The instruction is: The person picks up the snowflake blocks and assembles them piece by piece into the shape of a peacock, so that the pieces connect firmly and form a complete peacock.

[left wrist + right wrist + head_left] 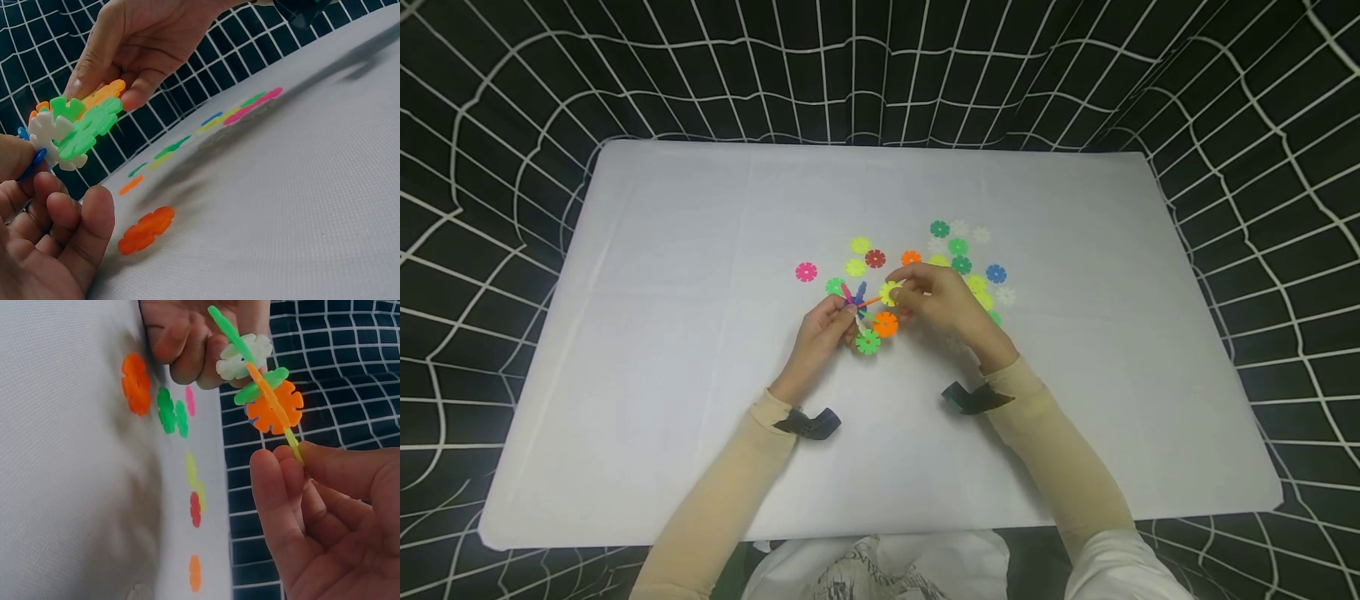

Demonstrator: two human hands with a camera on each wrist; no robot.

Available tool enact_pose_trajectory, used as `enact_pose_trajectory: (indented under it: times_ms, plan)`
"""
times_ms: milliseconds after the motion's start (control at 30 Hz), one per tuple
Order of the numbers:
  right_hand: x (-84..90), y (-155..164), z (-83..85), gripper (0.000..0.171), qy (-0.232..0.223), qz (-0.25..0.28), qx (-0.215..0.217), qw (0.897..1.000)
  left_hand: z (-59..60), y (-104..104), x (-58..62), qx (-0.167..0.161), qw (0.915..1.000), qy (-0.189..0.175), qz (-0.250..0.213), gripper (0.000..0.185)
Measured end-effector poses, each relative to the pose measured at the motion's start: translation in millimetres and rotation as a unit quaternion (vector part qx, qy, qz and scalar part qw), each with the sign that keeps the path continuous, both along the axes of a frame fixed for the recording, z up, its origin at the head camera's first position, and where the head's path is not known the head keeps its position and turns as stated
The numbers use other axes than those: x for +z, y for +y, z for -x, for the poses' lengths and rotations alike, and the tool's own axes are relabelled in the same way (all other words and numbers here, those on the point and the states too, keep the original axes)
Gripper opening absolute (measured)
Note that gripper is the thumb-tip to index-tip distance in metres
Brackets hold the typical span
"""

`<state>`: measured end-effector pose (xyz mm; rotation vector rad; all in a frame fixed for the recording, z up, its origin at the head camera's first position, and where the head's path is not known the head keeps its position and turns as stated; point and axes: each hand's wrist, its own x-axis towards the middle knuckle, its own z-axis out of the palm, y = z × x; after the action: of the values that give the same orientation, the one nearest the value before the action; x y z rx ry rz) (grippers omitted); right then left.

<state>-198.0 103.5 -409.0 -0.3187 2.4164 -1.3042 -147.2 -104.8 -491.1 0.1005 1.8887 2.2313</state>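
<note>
My left hand [822, 331] pinches a blue notched flower disc [32, 164] between thumb and fingers. Discs slotted together branch out from it. A white disc [49, 134], a green disc [868, 342] and an orange disc [885, 324] show among them, with pink on the far side. My right hand [947, 302] pinches a yellow disc [889, 293] by its edge between thumb and fingertips. In the right wrist view the yellow disc [292, 442], seen edge-on, meets the end of an orange disc [269, 395]. Both hands hold the cluster above the table.
Loose discs lie on the white table [662, 350]: a pink one [806, 272] at left, a dark red one [875, 258] behind the hands, a blue one [996, 273] at right, and several green, yellow and clear ones around them. A black net-patterned curtain [820, 75] surrounds the table.
</note>
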Motion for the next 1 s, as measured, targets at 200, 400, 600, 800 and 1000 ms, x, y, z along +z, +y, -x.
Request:
enact_pose_trajectory:
  times_ms: [200,400,600,800,1000]
  plan:
    - [0.2,0.1,-0.2,0.028,0.000,-0.004,-0.005,1.000,-0.2,0.6,0.9,0.001,1.0000,-0.002,0.000,0.013]
    - [-0.9,-0.3,-0.1,0.027,0.009,-0.002,0.000,1.000,0.6,0.3,-0.5,0.005,1.0000,-0.001,0.005,0.014]
    - [1.1,-1.6,-1.8,0.027,0.017,-0.004,0.003,1.000,0.7,0.1,0.6,0.011,0.9999,0.003,0.006,0.014]
    - [0.4,-3.1,-2.7,0.027,0.019,-0.006,0.005,1.000,0.6,0.1,-0.1,0.007,1.0000,0.000,0.002,0.014]
    - [-1.7,-7.1,-3.3,0.025,0.032,-0.025,0.013,0.999,-0.3,0.2,0.1,0.010,0.9999,-0.001,0.010,0.014]
